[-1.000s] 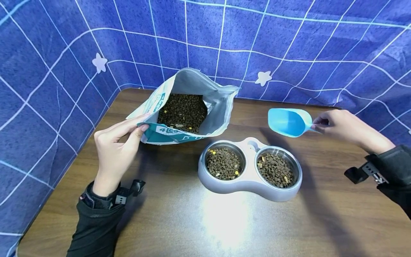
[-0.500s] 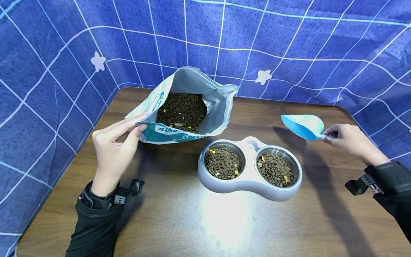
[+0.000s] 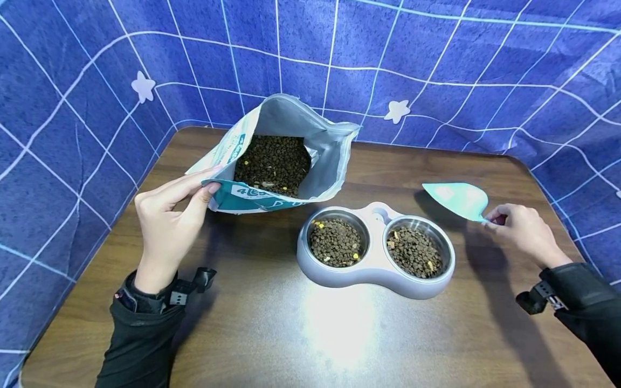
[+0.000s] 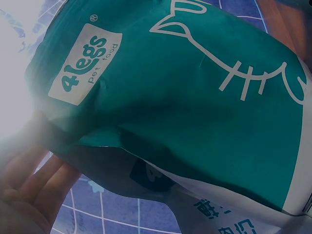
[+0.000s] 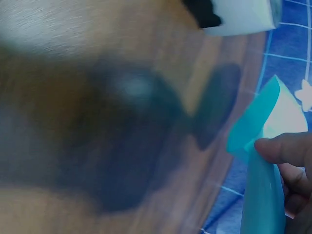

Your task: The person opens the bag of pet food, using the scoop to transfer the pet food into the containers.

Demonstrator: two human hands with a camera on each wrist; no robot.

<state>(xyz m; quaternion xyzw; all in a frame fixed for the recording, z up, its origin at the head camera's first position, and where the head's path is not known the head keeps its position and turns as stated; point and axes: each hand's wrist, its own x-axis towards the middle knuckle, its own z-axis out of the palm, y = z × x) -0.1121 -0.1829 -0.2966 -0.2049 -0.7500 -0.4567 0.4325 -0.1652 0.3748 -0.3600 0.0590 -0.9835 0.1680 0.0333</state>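
An open pet food bag (image 3: 252, 199), teal and white with a silver lining, stands at the back left with brown kibble (image 3: 274, 164) inside. My left hand (image 3: 170, 226) pinches its left rim between thumb and fingers; the left wrist view shows the teal side (image 4: 195, 107) close up. To the right of the bowls, my right hand (image 3: 526, 231) grips the handle of a light blue scoop (image 3: 458, 199), held above the table and tilted. In the right wrist view the thumb lies along the scoop handle (image 5: 263, 195). The scoop's inside is mostly hidden in the head view.
A pale double feeder (image 3: 375, 258) stands mid-table, with kibble in its left bowl (image 3: 335, 242) and right bowl (image 3: 414, 252). Behind the wooden table (image 3: 252, 323) hangs a blue gridded cloth (image 3: 310, 48) with star shapes.
My right hand has moved right and lower with the scoop, carrying it away from above the right bowl and turning it over. The left hand still holds the bag rim in the same place.
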